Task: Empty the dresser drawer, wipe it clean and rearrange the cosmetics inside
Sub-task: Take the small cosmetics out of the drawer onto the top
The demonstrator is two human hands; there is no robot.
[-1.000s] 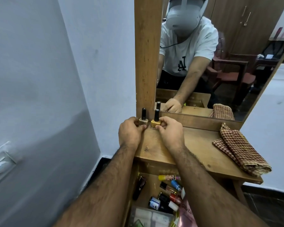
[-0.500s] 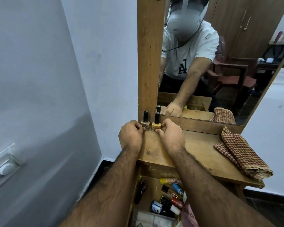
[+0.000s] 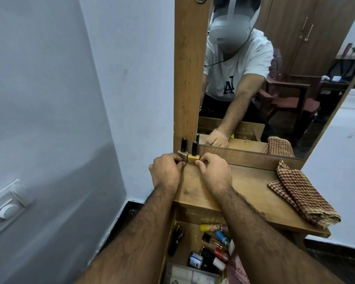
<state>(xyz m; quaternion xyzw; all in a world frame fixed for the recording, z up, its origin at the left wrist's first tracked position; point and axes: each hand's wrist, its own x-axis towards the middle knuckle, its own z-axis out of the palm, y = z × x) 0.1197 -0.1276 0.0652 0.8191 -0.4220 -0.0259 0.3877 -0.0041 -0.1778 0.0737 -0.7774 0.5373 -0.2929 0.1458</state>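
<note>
On dresser top (image 3: 244,187): two nail polish bottles (image 3: 188,153), one folded cloth (image 3: 301,193).

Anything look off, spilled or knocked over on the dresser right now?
Nothing stands out. Two nail polish bottles stand upright at the back left of the dresser top, one in each hand. The cloth lies folded at the right. No spills show.

two nail polish bottles (image 3: 188,153); one cloth (image 3: 301,193)

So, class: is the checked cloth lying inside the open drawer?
No. The checked cloth lies folded on the dresser top, right of both hands, above the drawer.
</note>
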